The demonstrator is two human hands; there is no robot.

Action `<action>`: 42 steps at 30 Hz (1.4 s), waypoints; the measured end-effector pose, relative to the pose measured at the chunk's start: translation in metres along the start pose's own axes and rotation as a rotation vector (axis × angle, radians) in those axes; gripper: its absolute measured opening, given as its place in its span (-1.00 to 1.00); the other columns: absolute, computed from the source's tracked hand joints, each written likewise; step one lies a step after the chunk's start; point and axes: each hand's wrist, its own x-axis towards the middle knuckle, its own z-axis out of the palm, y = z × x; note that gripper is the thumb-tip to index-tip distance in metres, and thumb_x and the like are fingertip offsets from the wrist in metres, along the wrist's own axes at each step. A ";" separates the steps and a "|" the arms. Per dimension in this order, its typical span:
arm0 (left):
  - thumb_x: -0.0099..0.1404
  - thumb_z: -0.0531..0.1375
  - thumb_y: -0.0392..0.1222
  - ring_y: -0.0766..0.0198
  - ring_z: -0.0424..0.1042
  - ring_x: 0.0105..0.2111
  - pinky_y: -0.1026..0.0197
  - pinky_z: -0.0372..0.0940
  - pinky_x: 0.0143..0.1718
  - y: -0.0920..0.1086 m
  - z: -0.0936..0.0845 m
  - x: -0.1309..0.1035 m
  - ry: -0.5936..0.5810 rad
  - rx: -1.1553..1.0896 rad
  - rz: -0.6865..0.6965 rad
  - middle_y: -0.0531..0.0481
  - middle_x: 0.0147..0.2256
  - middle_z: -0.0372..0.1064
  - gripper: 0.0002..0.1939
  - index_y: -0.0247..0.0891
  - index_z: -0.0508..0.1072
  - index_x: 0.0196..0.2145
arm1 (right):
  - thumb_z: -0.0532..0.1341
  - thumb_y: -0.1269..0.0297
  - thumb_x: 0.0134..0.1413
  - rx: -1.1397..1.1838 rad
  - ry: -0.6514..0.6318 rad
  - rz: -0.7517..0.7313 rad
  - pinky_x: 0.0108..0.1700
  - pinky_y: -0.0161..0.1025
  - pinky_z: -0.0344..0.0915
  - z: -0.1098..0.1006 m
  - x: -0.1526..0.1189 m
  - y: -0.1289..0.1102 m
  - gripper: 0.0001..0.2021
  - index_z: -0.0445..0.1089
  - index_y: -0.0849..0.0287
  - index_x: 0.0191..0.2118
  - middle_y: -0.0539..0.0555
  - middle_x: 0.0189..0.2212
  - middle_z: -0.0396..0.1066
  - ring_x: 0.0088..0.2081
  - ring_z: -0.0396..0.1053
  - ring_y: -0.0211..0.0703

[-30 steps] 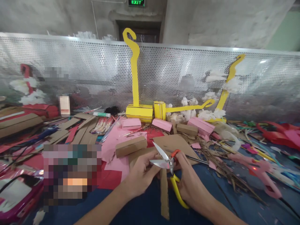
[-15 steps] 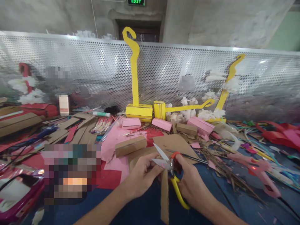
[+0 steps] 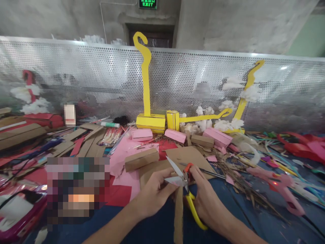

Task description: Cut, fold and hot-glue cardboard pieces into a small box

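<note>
Scissors with yellow and red handles are in my right hand, their two blades spread apart and pointing up and left. My left hand is closed by the blades, its fingers around the upper end of a narrow cardboard strip. That strip hangs down between my hands, with its top partly hidden by the scissors and fingers. Just beyond lie a flat cardboard sheet and a folded cardboard piece.
A yellow hooked figure stands by the perforated metal panel. Pink paper blocks lie before it. On the right are a pink glue gun and dry twigs; cardboard strips are piled left.
The camera view has tilted up slightly. Both hands and the scissors have barely moved, and the blades remain apart.
</note>
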 end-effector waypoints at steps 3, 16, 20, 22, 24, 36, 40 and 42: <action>0.42 0.19 0.01 0.34 0.27 -0.44 0.30 0.23 -0.40 -0.005 -0.001 0.000 -0.003 -0.006 0.001 -0.03 -0.36 0.38 -0.68 -0.33 0.55 -0.18 | 0.27 0.49 -0.19 0.009 -0.021 0.103 -0.26 -0.23 0.35 -0.003 0.005 -0.009 -0.67 0.24 0.10 -0.25 0.01 -0.38 0.40 -0.34 0.34 -0.10; 0.37 0.20 -0.02 0.18 0.45 -0.26 0.19 0.35 -0.20 -0.010 -0.008 0.006 0.224 -0.007 0.031 -0.03 -0.32 0.48 -0.75 -0.28 0.51 -0.25 | 0.31 0.09 0.09 0.132 0.069 0.160 -0.36 -0.30 0.28 -0.015 0.016 0.009 -0.75 0.30 0.14 -0.32 -0.02 -0.44 0.35 -0.38 0.32 -0.16; 0.39 0.15 -0.13 0.23 0.43 -0.32 0.22 0.31 -0.24 -0.006 -0.014 0.008 0.270 0.059 0.073 0.02 -0.38 0.43 -0.81 -0.27 0.46 -0.32 | 0.29 0.14 0.13 -0.028 0.027 0.090 -0.29 -0.27 0.29 -0.033 0.017 0.010 -0.74 0.28 0.13 -0.17 0.00 -0.33 0.35 -0.32 0.30 -0.15; 0.43 0.10 -0.10 0.29 0.41 -0.45 0.24 0.31 -0.32 -0.006 -0.013 0.008 0.237 -0.035 0.054 0.06 -0.43 0.38 -0.80 -0.25 0.39 -0.31 | 0.28 0.15 0.14 -0.087 -0.041 0.082 -0.30 -0.27 0.26 -0.041 0.018 0.009 -0.76 0.28 0.13 -0.16 -0.02 -0.34 0.34 -0.34 0.28 -0.16; 0.46 0.08 -0.05 0.37 0.33 -0.54 0.28 0.28 -0.40 -0.006 -0.011 0.007 0.235 -0.074 0.039 0.10 -0.46 0.33 -0.77 -0.24 0.34 -0.30 | 0.30 0.18 0.12 -0.139 -0.101 0.059 -0.28 -0.25 0.25 -0.045 0.018 0.006 -0.77 0.29 0.11 -0.17 -0.02 -0.33 0.36 -0.32 0.28 -0.14; 0.53 -0.01 -0.08 0.26 0.32 -0.34 0.25 0.21 -0.24 0.000 -0.018 -0.001 0.150 0.393 0.148 0.03 -0.38 0.36 -0.68 -0.25 0.39 -0.33 | 0.35 0.39 -0.10 -0.162 -0.255 0.128 -0.20 -0.24 0.20 -0.049 0.017 -0.026 -0.73 0.25 0.10 -0.29 -0.02 -0.29 0.39 -0.26 0.29 -0.12; 0.50 0.01 -0.20 0.23 0.37 -0.34 0.25 0.24 -0.25 0.002 -0.019 -0.003 0.091 0.434 0.128 -0.01 -0.36 0.45 -0.72 -0.26 0.48 -0.29 | 0.38 0.41 -0.12 -0.143 -0.267 0.135 -0.18 -0.24 0.19 -0.050 0.015 -0.027 -0.71 0.27 0.10 -0.29 -0.04 -0.27 0.41 -0.24 0.30 -0.13; 0.49 0.01 -0.25 0.21 0.43 -0.29 0.25 0.27 -0.20 0.006 -0.019 -0.003 0.061 0.417 0.145 -0.03 -0.29 0.51 -0.72 -0.26 0.53 -0.21 | 0.40 0.39 -0.12 -0.127 -0.281 0.134 -0.17 -0.25 0.19 -0.051 0.014 -0.027 -0.69 0.28 0.10 -0.28 -0.05 -0.27 0.42 -0.24 0.31 -0.14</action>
